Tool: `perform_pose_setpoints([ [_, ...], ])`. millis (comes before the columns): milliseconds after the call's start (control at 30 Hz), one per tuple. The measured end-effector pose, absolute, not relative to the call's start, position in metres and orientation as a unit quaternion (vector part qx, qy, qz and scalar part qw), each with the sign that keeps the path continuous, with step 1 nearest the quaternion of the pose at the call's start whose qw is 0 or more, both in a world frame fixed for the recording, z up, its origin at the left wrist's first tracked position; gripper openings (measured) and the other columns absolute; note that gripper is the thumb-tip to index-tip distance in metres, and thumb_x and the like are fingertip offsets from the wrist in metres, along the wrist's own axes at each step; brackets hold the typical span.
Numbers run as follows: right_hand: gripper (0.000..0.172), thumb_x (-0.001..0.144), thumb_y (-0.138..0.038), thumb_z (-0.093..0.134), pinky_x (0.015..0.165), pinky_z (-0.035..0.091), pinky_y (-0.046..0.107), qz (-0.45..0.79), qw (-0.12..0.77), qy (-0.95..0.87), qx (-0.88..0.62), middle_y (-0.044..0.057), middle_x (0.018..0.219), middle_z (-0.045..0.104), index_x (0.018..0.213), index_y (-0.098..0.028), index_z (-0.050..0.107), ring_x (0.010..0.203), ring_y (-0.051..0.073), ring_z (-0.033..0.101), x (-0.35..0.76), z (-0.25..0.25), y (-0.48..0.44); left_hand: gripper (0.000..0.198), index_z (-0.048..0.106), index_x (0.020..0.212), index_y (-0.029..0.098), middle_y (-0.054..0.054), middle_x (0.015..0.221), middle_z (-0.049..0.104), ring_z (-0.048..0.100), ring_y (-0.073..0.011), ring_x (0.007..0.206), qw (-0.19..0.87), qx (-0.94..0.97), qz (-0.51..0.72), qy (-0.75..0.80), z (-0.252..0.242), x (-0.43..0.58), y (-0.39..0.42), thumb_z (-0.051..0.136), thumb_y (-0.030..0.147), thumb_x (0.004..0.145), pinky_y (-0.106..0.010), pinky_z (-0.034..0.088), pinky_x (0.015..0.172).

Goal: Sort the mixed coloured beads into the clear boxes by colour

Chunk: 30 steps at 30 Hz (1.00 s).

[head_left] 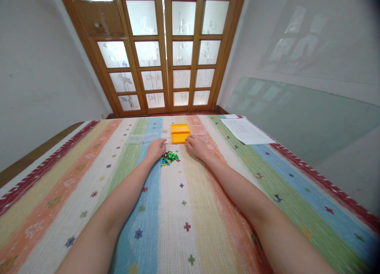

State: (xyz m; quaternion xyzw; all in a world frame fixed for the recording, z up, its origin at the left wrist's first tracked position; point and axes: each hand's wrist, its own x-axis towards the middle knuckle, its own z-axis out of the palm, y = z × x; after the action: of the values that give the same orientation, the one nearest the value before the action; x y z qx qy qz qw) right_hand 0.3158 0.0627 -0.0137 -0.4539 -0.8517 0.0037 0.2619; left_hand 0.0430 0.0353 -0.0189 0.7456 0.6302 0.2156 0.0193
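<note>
A yellow-orange two-part plastic box (180,138) lies opened flat on the far middle of the table. My right hand (196,146) is at its near right corner, fingertips closed against the edge. Left of the box, my left hand (156,149) rests on the cloth with curled fingers. Whatever may be between those fingers is too small to make out. Just below and between both hands sits a loose pile of small green, blue, yellow and dark pieces (170,158).
Clear plastic boxes (135,139) stand left of my left hand, and another clear box (199,130) is beyond my right hand. A written paper sheet (246,131) lies at the far right. Striped cloth (175,226) covers the table; wooden glazed doors (166,52) stand behind.
</note>
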Motion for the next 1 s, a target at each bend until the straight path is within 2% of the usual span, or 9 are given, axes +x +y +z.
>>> perform_pose_setpoints([
  [167, 0.024, 0.097, -0.015, 0.051, 0.092, 0.045, 0.033, -0.013, 0.275, -0.789, -0.55, 0.013, 0.115, 0.071, 0.106, -0.018, 0.073, 0.107, 0.025, 0.062, 0.341, -0.011, 0.078, 0.042, 0.068, 0.137, 0.021, -0.009, 0.136, 0.07, 0.064, -0.024, 0.125, 0.028, 0.736, 0.217, 0.64, -0.016, 0.044, 0.033, 0.048, 0.028, 0.1, -0.035, 0.047, 0.109],
  [267, 0.021, 0.095, -0.015, 0.054, 0.089, 0.045, 0.032, 0.002, 0.235, -0.808, -0.54, 0.012, 0.11, 0.073, 0.102, -0.018, 0.073, 0.104, 0.024, 0.063, 0.352, -0.013, 0.083, 0.042, 0.069, 0.135, 0.021, -0.008, 0.136, 0.07, 0.064, -0.0234, 0.125, 0.027, 0.736, 0.22, 0.639, -0.015, 0.043, 0.033, 0.048, 0.027, 0.1, -0.034, 0.046, 0.11],
  [533, 0.022, 0.098, -0.017, 0.052, 0.096, 0.045, 0.032, -0.004, 0.231, -0.833, -0.504, 0.012, 0.114, 0.074, 0.104, -0.019, 0.073, 0.11, 0.024, 0.063, 0.353, -0.017, 0.081, 0.04, 0.072, 0.131, 0.019, -0.008, 0.133, 0.072, 0.065, -0.0242, 0.123, 0.024, 0.742, 0.229, 0.63, -0.018, 0.042, 0.035, 0.046, 0.028, 0.101, -0.035, 0.047, 0.109],
  [1000, 0.023, 0.1, -0.024, 0.051, 0.095, 0.045, 0.031, -0.003, 0.224, -0.82, -0.526, 0.012, 0.112, 0.075, 0.101, -0.019, 0.073, 0.109, 0.024, 0.063, 0.347, -0.014, 0.076, 0.04, 0.072, 0.13, 0.019, -0.008, 0.133, 0.072, 0.065, -0.0255, 0.124, 0.04, 0.734, 0.235, 0.636, -0.015, 0.043, 0.033, 0.048, 0.027, 0.1, -0.036, 0.047, 0.111],
])
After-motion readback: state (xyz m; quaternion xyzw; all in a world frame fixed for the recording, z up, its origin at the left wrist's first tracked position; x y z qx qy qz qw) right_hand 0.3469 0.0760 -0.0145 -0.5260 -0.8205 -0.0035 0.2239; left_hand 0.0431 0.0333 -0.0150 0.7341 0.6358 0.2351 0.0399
